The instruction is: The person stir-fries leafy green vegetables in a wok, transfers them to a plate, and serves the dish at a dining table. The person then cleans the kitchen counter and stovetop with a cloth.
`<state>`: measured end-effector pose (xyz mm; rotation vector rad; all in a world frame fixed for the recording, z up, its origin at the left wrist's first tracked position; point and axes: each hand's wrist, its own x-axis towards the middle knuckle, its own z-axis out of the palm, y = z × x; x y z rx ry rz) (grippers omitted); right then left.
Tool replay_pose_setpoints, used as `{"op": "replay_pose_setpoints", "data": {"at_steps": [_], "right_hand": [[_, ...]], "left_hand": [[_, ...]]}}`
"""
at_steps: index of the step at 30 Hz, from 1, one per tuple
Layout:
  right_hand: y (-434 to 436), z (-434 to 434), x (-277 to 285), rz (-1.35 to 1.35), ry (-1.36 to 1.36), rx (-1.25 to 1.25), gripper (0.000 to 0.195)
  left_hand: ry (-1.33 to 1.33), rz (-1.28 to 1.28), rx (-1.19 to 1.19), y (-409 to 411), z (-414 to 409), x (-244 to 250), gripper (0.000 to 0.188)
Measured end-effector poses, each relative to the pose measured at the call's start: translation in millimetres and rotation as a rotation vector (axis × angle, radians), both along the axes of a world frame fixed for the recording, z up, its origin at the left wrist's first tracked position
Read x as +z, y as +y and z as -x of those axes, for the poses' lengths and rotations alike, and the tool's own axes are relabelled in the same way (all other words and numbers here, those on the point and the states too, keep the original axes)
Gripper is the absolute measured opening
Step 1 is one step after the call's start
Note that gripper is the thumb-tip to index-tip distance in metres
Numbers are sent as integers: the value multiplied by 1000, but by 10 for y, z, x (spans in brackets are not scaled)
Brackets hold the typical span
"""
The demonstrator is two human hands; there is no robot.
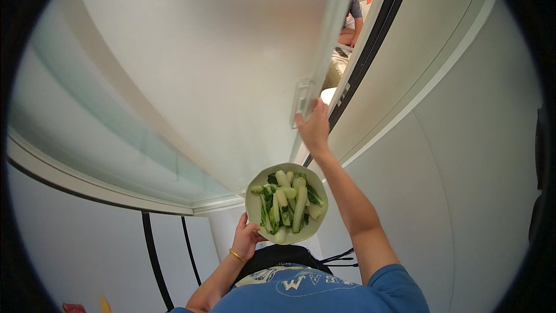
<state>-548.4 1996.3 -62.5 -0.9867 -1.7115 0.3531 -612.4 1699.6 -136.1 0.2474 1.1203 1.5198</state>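
A pale green plate [254,208] with a wavy rim holds cooked bok choy [282,204], low in the middle of the view. My left hand [246,239] grips the plate by its lower left rim, with the fingers partly hidden beneath it. My right hand [315,126] is at the edge of a frosted glass sliding door [208,74], beside its handle [302,103]. Its fingers are bent and somewhat blurred, and I cannot tell how firmly they touch the door. A narrow gap lies between the door's edge and the dark-lined door frame [369,52].
Through the gap a seated person [355,13] is partly visible, with a dark phone-like object [341,52] nearby and a white round surface [328,94] lower down. A pale wall [469,152] stands on the right. Light panels with black strips [154,256] are at the lower left.
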Motion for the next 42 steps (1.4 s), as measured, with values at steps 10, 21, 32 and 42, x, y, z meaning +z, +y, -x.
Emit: {"op": "replay_pose_setpoints", "data": {"at_steps": [10,21,32,42], "right_hand": [[-778,675,645,69,-134,431,39],[-1013,1739,1057,26,-333,1073,35],[-113,2144,1545,-114,-363,1731,46],[3700,2614,1863,551,-110,952,34]], "left_hand": [[-58,27,91,-19,130,331,50],[-100,-25,105,696,727,602,45],[-100,16,374,1648,1458,487,30],[-21,-39,679,3552,3014,928,50]]}}
